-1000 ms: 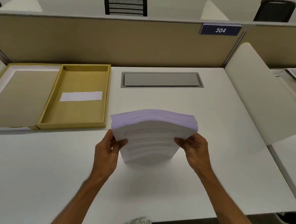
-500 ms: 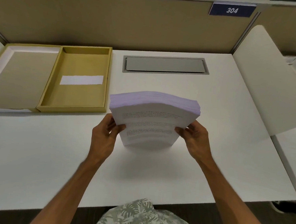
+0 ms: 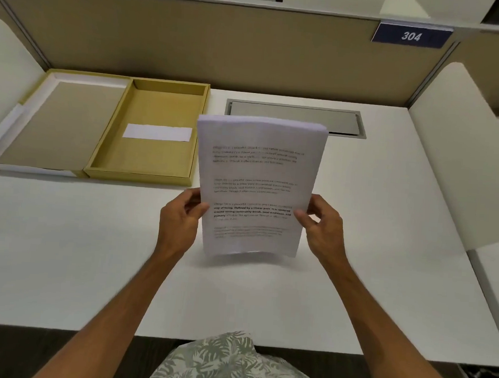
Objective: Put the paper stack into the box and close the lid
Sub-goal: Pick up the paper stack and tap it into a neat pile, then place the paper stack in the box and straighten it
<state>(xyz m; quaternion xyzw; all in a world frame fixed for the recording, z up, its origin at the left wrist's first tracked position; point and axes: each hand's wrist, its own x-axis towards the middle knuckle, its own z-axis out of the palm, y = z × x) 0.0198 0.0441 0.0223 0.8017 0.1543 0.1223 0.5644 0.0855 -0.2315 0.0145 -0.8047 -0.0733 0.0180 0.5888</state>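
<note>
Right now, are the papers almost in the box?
Not yet. Done: the box already lies open, its lid folded flat to the left. In hand: the left hand and right hand hold the paper stack upright above the desk. Left: put the stack inside, then close the lid.

The thick white printed paper stack now stands upright with its printed face toward the camera, no longer tilted flat; the left hand and right hand grip lower, at 9 and 3 o'clock.
</note>
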